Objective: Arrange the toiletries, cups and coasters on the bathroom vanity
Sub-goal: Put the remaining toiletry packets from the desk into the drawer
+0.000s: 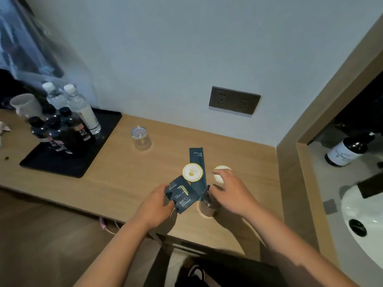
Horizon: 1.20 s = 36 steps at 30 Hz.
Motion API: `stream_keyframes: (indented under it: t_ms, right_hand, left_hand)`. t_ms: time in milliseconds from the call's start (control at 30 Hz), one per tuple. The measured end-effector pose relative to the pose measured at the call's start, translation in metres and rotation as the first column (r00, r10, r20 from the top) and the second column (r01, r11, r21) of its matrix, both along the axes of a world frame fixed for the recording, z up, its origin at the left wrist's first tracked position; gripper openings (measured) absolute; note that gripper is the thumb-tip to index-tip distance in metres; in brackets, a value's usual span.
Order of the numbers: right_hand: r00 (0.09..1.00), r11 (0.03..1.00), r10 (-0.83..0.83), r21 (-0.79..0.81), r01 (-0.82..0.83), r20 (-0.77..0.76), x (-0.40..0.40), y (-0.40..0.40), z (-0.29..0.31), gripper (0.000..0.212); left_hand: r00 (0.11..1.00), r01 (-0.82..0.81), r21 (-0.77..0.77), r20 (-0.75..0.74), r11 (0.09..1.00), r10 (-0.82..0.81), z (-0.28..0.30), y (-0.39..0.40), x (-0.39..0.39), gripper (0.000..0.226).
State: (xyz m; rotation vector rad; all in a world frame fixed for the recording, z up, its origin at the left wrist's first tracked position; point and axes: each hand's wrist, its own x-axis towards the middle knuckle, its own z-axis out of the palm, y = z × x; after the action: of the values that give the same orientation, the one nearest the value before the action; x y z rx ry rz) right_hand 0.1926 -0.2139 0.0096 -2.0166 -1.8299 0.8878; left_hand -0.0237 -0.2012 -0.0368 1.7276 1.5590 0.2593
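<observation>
the left hand (155,206) pinches a dark sachet (182,195) mid-sorting; the right hand (230,193), fingers loosely spread, hovers over a glass (208,200); setting the sachet down neatly seems next.

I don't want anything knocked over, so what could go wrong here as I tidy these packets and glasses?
The right hand reaches over the clear glass standing near the wooden counter's front edge; a nudge might tip it off. The dark blue square packet gripped by the left hand sits close to that glass and could bump it. The round white coaster overlapping the long dark blue packet may slide.
</observation>
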Motion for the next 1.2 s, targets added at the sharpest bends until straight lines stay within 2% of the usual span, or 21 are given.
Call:
stream_keyframes:
  t_ms: [167, 333, 467, 600, 733, 833, 967, 1100, 1200]
  right_hand:
    - [0.998, 0.998, -0.059, -0.027, 0.058, -0.032, 0.006, 0.030, -0.011, 0.048]
    - [0.993, 0.985, -0.115, -0.130, 0.109, -0.038, 0.005, 0.051, -0.022, 0.051]
    - [0.971, 0.955, -0.229, -0.207, 0.212, -0.064, -0.001, 0.072, -0.030, 0.055]
    - [0.949, 0.931, -0.312, -0.214, 0.296, -0.045, -0.014, 0.087, -0.038, 0.057]
    - [0.918, 0.892, -0.394, -0.261, 0.370, -0.044, -0.031, 0.103, -0.045, 0.049]
    - [0.892, 0.865, -0.448, -0.278, 0.418, -0.054, -0.041, 0.117, -0.055, 0.038]
    - [0.839, 0.804, -0.544, -0.296, 0.516, -0.014, -0.050, 0.138, -0.076, 0.026]
    - [0.803, 0.767, -0.593, -0.258, 0.588, 0.068, -0.051, 0.160, -0.101, 0.029]
    - [0.773, 0.737, -0.621, -0.237, 0.633, 0.132, -0.051, 0.172, -0.113, 0.036]
  left_hand:
    - [1.000, -0.024, -0.061, -0.012, 0.998, 0.023, -0.026, 0.035, 0.005, 0.046]
    - [0.997, -0.073, -0.083, -0.025, 0.994, 0.071, -0.057, 0.062, 0.008, 0.046]
    - [0.994, -0.060, -0.008, -0.090, 0.998, 0.059, -0.080, 0.090, 0.014, 0.066]
    - [0.973, 0.067, -0.073, -0.217, 0.995, -0.082, -0.087, 0.108, 0.023, 0.085]
    - [0.933, 0.203, -0.070, -0.290, 0.977, -0.215, -0.093, 0.122, 0.023, 0.084]
    - [0.945, 0.196, -0.105, -0.245, 0.975, -0.217, -0.099, 0.133, 0.021, 0.082]
    - [0.945, 0.225, -0.122, -0.214, 0.967, -0.247, -0.101, 0.142, 0.014, 0.061]
    - [0.962, 0.204, -0.077, -0.169, 0.976, -0.215, -0.102, 0.147, 0.003, 0.049]
    - [0.982, 0.175, -0.169, -0.043, 0.970, -0.184, -0.102, 0.152, -0.008, 0.047]
